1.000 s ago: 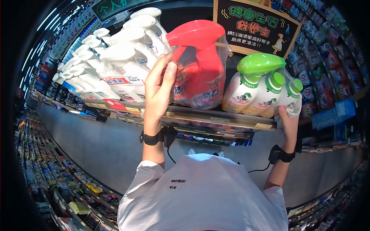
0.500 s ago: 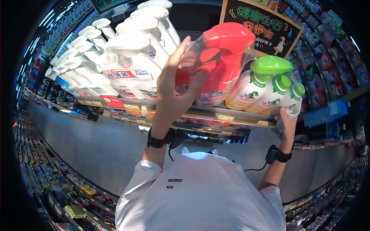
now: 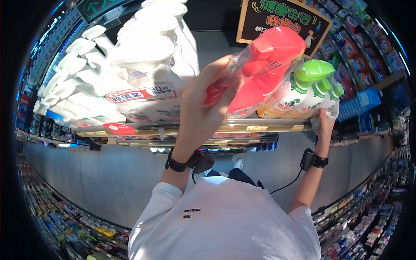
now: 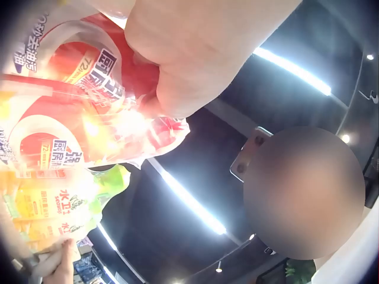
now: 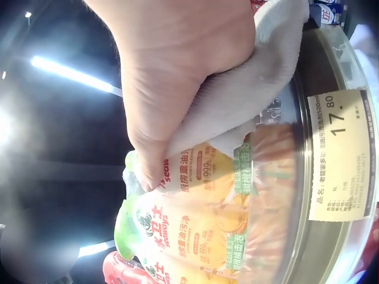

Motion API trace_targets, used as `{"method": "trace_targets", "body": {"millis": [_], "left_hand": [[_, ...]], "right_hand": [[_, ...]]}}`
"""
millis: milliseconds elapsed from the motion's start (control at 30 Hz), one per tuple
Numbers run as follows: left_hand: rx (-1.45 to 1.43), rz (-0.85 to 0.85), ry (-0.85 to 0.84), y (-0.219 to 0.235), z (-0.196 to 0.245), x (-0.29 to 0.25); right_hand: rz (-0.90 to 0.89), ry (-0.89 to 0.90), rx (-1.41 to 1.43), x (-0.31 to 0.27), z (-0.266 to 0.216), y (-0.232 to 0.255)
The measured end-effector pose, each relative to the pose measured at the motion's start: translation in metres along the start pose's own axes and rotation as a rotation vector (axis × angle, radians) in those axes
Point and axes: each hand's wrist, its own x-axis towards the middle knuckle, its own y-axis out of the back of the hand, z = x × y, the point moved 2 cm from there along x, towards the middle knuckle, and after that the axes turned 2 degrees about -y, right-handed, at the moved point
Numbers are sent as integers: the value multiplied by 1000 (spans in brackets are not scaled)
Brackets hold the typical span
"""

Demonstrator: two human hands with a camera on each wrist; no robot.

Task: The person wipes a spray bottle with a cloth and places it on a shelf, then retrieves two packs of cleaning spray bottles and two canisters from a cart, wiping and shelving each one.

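In the head view my left hand [image 3: 203, 110] grips a plastic-wrapped pack of red spray bottles [image 3: 255, 78], thumb on the near side. The pack leans right, close against a wrapped pack of white bottles with green tops [image 3: 299, 99]. The left wrist view shows my palm [image 4: 195, 53] against the red bottles [image 4: 59, 118]. At the right end of the green-topped pack, my right hand [image 3: 325, 125] holds a white cloth [image 3: 333, 110]. The right wrist view shows its thumb on the pack's label and the cloth [image 5: 237, 100] bunched under the palm.
White spray bottles [image 3: 147, 56] crowd the shelf to the left. A chalkboard sign [image 3: 251, 21] stands behind the red pack. Price tags [image 5: 339, 154] line the shelf's front edge [image 3: 234, 128]. A blue package [image 3: 359, 104] hangs beyond the right end.
My left hand has taken hold of the red pack and shifted it right, tipping it toward the green-topped bottles. My right hand stays with the cloth at the pack's right end.
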Motion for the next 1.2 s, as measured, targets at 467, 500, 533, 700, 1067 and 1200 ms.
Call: {"method": "trace_targets", "body": {"millis": [467,500,533,700,1067,1200], "left_hand": [[-134,-39,140,7,1,1],[-192,-35,174,6,3,3],[-171,-27,206,6,8,3],[-188,-1,243,2,5,8],[173,67,64,-8,10,5],[132,90,163,-10,18,6]], "right_hand": [[70,55,-10,-1,-3,-12],[83,56,9,0,-4,-13],[70,59,14,1,-6,-15],[-11,68,17,4,-20,-21],[-133,24,75,10,-27,-21],[-178,-13,70,14,-20,-18]]}}
